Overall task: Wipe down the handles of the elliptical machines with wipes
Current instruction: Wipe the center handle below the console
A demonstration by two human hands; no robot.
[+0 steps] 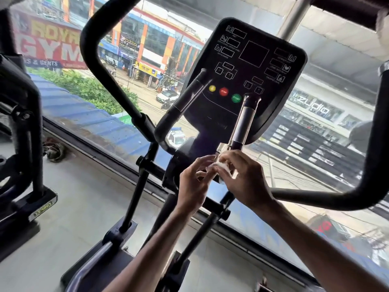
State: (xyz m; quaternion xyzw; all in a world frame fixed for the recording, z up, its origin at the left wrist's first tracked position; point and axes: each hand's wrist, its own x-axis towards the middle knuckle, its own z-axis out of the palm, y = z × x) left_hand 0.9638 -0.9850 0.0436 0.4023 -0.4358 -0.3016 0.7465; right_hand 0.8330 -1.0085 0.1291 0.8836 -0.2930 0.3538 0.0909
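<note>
A black elliptical machine fills the view, its console (250, 66) at centre. Two short fixed handles rise beside the console: the left one (189, 91) is black, the right one (244, 121) has a silver sensor sleeve. A small crumpled white wipe (221, 167) sits just below the right fixed handle's base. My right hand (244, 178) holds the wipe with curled fingers. My left hand (195, 182) pinches the wipe's left edge with its fingertips. Long moving handlebars curve up at the left (99, 66) and sweep across at the right (336, 197).
A second machine (23, 131) stands at the far left on the pale floor. A rag (55, 150) lies on the floor by the window sill. A large window (147, 60) runs behind the machines, with street and shopfronts beyond. A metal pole (294, 17) rises at upper right.
</note>
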